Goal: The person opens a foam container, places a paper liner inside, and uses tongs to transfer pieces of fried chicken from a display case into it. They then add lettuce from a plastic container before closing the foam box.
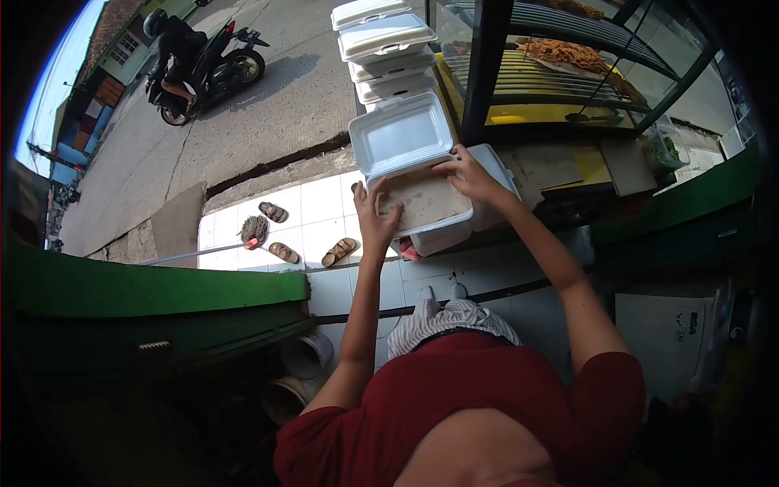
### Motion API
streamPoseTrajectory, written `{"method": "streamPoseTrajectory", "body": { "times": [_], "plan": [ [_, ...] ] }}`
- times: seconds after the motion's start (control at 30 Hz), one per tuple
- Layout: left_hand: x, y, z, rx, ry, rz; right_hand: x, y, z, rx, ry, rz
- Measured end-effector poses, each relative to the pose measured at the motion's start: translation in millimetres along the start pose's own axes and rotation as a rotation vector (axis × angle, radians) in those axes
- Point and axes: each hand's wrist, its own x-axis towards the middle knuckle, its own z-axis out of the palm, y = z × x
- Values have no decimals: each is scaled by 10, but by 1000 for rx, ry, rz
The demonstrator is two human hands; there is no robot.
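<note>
An open white foam takeaway box (472,217) sits in front of me, its lid (402,134) tipped back away from me. A sheet of brown paper (426,197) lines its base. My left hand (377,221) is at the box's left side, thumb over the paper and fingers spread apart near the rim. At the far right corner, my right hand (475,178) has its fingers closed on the paper's edge. Whether the left fingertips grip the paper is hard to see. Behind the lid rises a stack of closed foam boxes (387,39).
A glass display case (487,73) with fried food (564,55) stands beyond the box. Sandals (339,252) and a mop (254,231) are on the white tiles to the left. Green panels (162,284) flank me. On the road, a person rides a motorbike (215,71).
</note>
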Motion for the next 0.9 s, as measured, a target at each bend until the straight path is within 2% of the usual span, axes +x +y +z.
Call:
{"method": "streamPoseTrajectory", "body": {
  "times": [0.07, 0.17, 0.2, 0.23, 0.37, 0.53, 0.9],
  "plan": [
    [44, 41, -77, -158, -140, -37, -64, -142, -76, 16, 45, 18],
    [133, 506, -244, -213, -120, 50, -199, -427, -347, 72, 27, 100],
    [147, 628, -286, -145, -97, 71, -262, -398, -387, 108, 10, 90],
    [168, 689, -316, -198, -180, 50, -332, -396, -412, 125, 10, 107],
    [199, 827, -198, -189, -281, 112, -675, -510, -580, 200, 16, 161],
    [156, 975, 161, -212, -326, 223, -1209, -658, -617, 226, 177, 310],
    [-249, 1824, 1317, -239, -588, 246, -2571, -311, -1032, 185, 574, 429]
  ]
}}
